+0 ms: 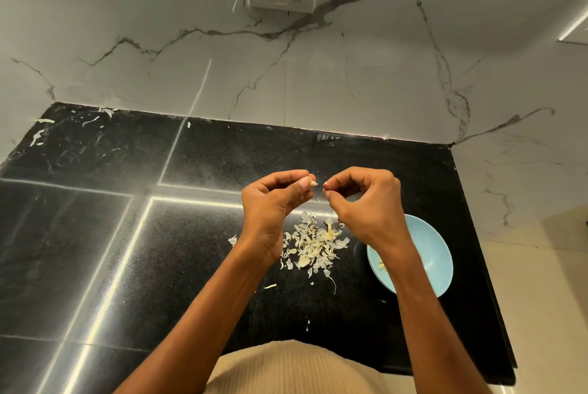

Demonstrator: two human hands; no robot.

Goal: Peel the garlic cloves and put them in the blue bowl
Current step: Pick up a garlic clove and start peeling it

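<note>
Head view. A garlic clove point(313, 183) is pinched between the thumb and curled fingers of the left hand point(275, 202), above the black countertop point(197, 266) and at about 11 o'clock from the blue bowl point(426, 253). Only its pale tip is seen past the thumb; from that, its long axis is judged to run roughly level, with the exposed end pointing toward 3 o'clock, at the right hand point(369, 202). The rest of the clove is hidden, so the axis cannot be fixed with certainty.

The right hand is held just beside it, fingers curled and fingertips point(327, 185) pressed together on something small and pale, probably a scrap of skin; what it is cannot be told.

The clove is judged to be light, firm and small, and somewhat slick once bared, so a fingertip pinch across its thick middle is called for. The skin is expected to be papery and brittle, best caught at the pointed or root end and pulled along the clove.

A heap of garlic skins point(313, 244) lies on the countertop between the forearms, at about 9 o'clock from the bowl. Inside the bowl a few pale bits, probably peeled cloves point(381, 264), are glimpsed beside the right wrist, which covers part of the rim.
</note>
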